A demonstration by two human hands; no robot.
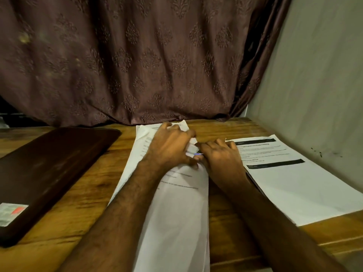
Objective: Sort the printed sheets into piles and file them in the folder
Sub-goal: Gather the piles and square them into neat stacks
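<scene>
A big brown curtain (137,59) hangs at the back. It has a leaf-like pattern pressed into the cloth, and it falls in soft folds. Its bottom edge touches the back of a wooden table (82,193). The table is warm brown with dark grain lines. To the right of the curtain stands a plain pale wall (318,79), with a few small dark marks low down. The light is dim and yellowish. Left of the curtain, low down, it is very dark.

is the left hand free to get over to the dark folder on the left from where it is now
Probably yes, once it lets go. The left hand is gripping the middle pile of sheets. The folder lies closed to its left, with only bare table between them.
</scene>
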